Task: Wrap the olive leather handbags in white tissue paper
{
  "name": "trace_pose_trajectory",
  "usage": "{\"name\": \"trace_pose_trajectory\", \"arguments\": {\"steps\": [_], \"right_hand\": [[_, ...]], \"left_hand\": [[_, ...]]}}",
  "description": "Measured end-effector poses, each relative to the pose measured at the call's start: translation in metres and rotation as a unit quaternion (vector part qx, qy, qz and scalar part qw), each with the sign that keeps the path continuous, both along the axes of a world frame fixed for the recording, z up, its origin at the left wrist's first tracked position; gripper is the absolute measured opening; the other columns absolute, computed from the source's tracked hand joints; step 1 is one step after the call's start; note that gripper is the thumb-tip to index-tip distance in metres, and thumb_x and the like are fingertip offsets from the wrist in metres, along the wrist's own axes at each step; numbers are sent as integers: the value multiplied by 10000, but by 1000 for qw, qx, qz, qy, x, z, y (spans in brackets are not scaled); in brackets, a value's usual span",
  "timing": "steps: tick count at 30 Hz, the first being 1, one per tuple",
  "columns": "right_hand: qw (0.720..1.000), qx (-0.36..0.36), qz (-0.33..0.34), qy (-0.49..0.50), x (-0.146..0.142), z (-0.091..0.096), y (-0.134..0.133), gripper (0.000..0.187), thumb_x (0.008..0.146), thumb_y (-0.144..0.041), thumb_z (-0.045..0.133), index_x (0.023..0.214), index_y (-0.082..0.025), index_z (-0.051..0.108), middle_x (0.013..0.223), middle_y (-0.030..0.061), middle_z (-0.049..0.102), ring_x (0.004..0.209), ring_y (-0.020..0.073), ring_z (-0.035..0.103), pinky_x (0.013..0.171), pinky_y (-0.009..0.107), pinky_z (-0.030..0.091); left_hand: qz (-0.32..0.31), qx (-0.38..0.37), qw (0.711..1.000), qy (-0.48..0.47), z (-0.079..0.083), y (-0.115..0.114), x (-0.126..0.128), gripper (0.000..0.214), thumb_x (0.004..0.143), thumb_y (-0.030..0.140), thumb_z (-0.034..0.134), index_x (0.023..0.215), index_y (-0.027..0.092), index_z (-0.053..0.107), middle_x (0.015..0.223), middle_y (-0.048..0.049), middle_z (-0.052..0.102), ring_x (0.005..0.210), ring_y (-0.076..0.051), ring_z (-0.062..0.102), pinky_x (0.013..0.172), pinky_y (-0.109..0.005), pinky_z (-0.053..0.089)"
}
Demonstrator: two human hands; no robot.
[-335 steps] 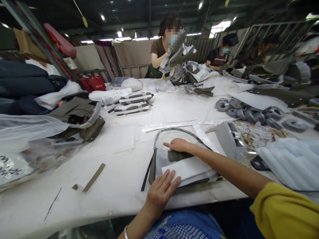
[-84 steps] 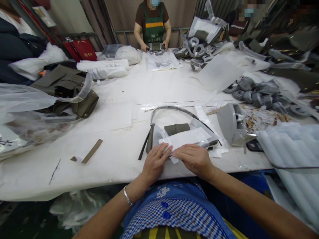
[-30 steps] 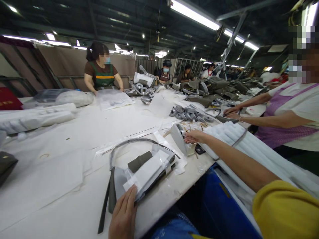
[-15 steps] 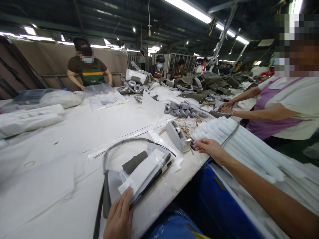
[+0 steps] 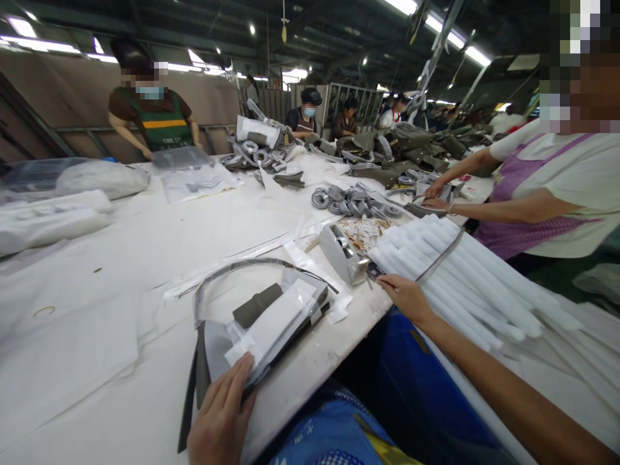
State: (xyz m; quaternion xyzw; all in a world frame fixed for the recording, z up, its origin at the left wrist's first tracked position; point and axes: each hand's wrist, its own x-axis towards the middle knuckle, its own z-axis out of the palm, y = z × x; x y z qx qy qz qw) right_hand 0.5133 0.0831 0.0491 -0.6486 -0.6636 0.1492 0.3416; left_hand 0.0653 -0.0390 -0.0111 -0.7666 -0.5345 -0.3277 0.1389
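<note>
One left hand (image 5: 220,408): grip loose, flat on white paper (image 5: 278,320); press softly.
Right hand (image 5: 407,299): by tape dispenser (image 5: 340,250); I can't tell its grip.

Olive bag (image 5: 202,365), white paper (image 5: 278,323), grey dispenser (image 5: 338,254), purple checked apron (image 5: 537,234)

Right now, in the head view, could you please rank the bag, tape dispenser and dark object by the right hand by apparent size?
Largest to smallest:
1. Bag
2. Tape dispenser
3. Dark object, partly hidden
</note>
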Motion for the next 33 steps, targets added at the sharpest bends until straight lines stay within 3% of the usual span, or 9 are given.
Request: {"name": "trace_pose_trajectory", "arguments": {"steps": [3, 6, 9, 14, 18, 22, 27, 33], "right_hand": [[988, 21, 113, -100, -1, 23, -14, 182, 884, -287, 598, 976, -254, 752, 1065, 77, 745, 1001, 257, 680, 935, 391, 516], [921, 85, 278, -258, -23, 48, -20, 255, 955, -200, 504, 1063, -265, 726, 1065, 64, 746, 969, 212, 681, 885, 338, 519], [840, 130, 406, -335, -67, 70, -19, 246, 983, -194, 476, 1071, -243, 700, 1005, 57, 748, 891, 188, 668, 823, 306, 497], [757, 152, 543, -330, -160, 88, -5, 209, 986, -327, 517, 903, -220, 676, 810, 45, 701, 746, 180, 608, 683, 299, 427], [693, 161, 621, -330, -229, 84, 12, 237, 953, -379, 566, 801, -213, 640, 729, 38, 653, 682, 179, 565, 599, 300, 357], [637, 144, 685, -322, -275, 76, 25, 195, 900, -369, 636, 791, -207, 643, 733, 33, 657, 661, 170, 554, 563, 295, 310], [609, 91, 689, -382, -302, 79, 40, 187, 894, -356, 625, 808, -193, 655, 777, 34, 675, 695, 170, 576, 550, 284, 265], [557, 2, 703, -442, -326, 79, 51, 161, 890, -328, 636, 836, -186, 688, 824, 35, 705, 720, 162, 600, 549, 272, 232]], "left_hand": [[-2, -10, 1000, -10, 0, -1, 0, 449, 975, 250, 518, 1423, 229, 496, 1191, -33, 707, 1021, -207, 670, 964, -308, 469], [-2, -21, 1000, -19, 1, -1, 1, 439, 965, 231, 533, 1403, 212, 509, 1212, -40, 700, 1045, -211, 660, 970, -316, 468], [-3, -43, 999, -30, 5, -3, 4, 450, 945, 187, 543, 1394, 203, 505, 1233, -49, 690, 1075, -218, 647, 979, -330, 481], [3, -86, 995, -60, 12, -6, 10, 478, 880, 76, 559, 1346, 175, 523, 1237, -79, 682, 1113, -239, 623, 988, -373, 508], [6, -107, 990, -89, 13, -6, 12, 516, 840, 23, 575, 1334, 163, 523, 1250, -90, 672, 1125, -248, 609, 983, -393, 521], [12, -108, 988, -111, 10, -7, 14, 503, 843, 38, 598, 1328, 152, 526, 1253, -94, 669, 1122, -246, 604, 988, -390, 523], [21, -107, 986, -126, 12, -8, 16, 476, 848, 30, 587, 1306, 152, 539, 1245, -84, 675, 1105, -229, 612, 978, -372, 533], [19, -101, 986, -130, 15, -8, 16, 429, 884, 46, 562, 1300, 148, 545, 1244, -83, 678, 1098, -218, 624, 972, -361, 543]]}}
